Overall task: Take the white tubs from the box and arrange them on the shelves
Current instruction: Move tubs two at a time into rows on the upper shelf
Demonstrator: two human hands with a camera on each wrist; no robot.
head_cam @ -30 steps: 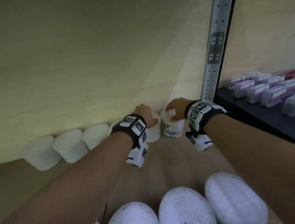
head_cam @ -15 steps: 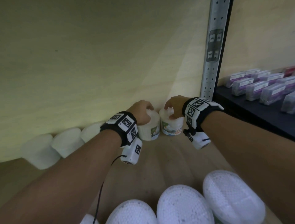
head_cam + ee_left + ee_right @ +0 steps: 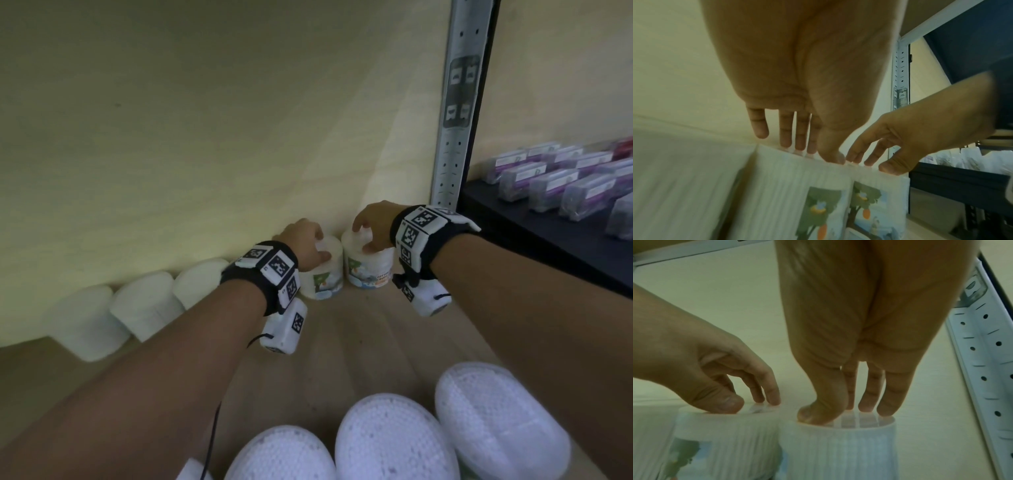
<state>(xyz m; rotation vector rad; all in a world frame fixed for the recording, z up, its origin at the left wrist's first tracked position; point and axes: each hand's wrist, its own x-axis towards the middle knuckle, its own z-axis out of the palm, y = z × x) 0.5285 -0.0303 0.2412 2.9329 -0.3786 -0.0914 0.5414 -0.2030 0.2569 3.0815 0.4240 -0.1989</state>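
- Left hand: above the lid of the left tub. Thumb and fingertips touch the lid top, fingers fairly straight and a little apart, pointing down. No wrap round the tub wall. Reads as resting on the lid, not clamping.
- Right hand: same pose on the right tub. Thumb and three visible fingertips stand on the lid top, close together and nearly straight. Not curled round the side.
- The two tubs stand upright on the wooden shelf, at its back edge against the pale back panel, near the back right corner. Side by side, touching or almost so; cannot tell which. Ribbed white walls, printed labels with a green tree and an orange shape facing front.
- Further white tubs continue the row leftward along the back edge, blurred in the head view.
- Three white dotted lids sit at the front edge of the shelf, nearest the camera.
- Perforated metal upright stands just right of the right tub, at the shelf's right edge.
- Beyond the upright: dark shelf carrying rows of purple-wrapped packets.
- Both wrists carry black bands with square coded tags.
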